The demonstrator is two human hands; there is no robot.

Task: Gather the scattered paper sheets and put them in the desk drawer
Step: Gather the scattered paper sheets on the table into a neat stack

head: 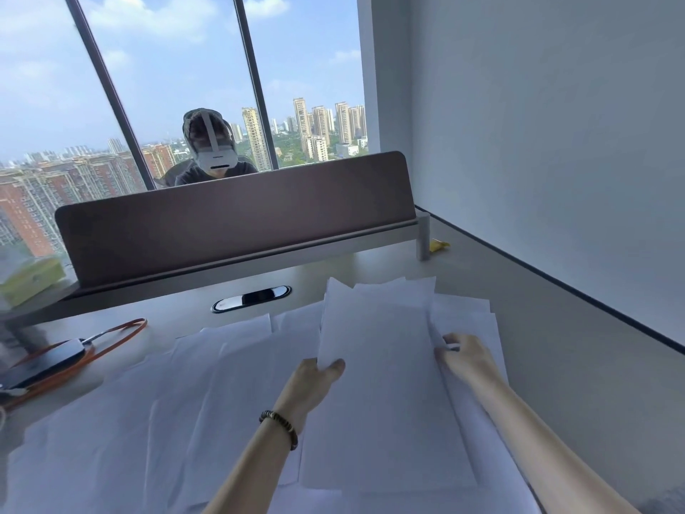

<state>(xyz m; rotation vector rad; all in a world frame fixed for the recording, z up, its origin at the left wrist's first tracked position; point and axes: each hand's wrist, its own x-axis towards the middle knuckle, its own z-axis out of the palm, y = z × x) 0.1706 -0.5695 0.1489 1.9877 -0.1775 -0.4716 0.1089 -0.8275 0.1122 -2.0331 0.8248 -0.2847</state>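
Several white paper sheets (155, 413) lie scattered and overlapping across the grey desk (578, 369). My left hand (315, 383) pinches the left edge of a small raised stack of sheets (374, 328), thumb on top. My right hand (465, 356) grips the edge of another sheet (467, 313) to the right of that stack, fingers curled round it. A beaded bracelet sits on my left wrist. No desk drawer is in view.
A dark phone (48, 359) with an orange cable (122, 330) lies at the desk's left. A brown divider panel (237, 224) stands across the back, a person in a headset behind it. A cable grommet (252, 297), a green box (29, 278) and a wall on the right.
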